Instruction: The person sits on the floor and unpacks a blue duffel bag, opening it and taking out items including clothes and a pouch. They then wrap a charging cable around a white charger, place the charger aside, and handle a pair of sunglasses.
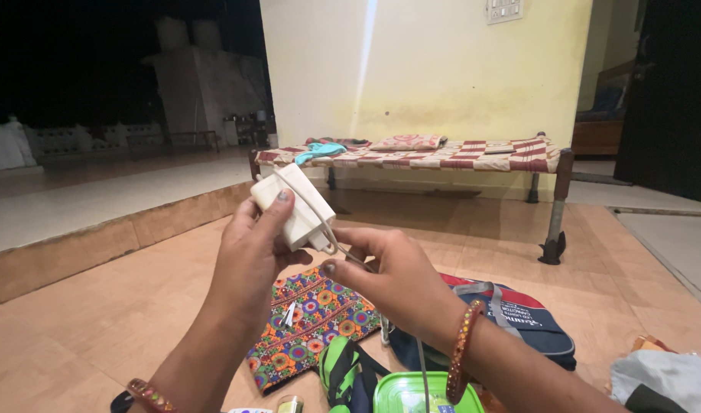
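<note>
Tiled floor [136, 306] in a warm brown colour fills the lower view, and behind it a low cot [457, 153] with a checked red and white cover stands against a pale yellow wall [442, 69]. Left hand [247, 256] is closed around a white charger block [293, 206], held up above the floor with the thumb on its top face. Right hand [392, 275] pinches the white cable [327, 229] just beside the block, fingers together on it. Below both hands lie 1 embroidered colourful pouch [312, 325], 1 dark blue bag [519, 321] and 1 green box lid [408, 394].
</note>
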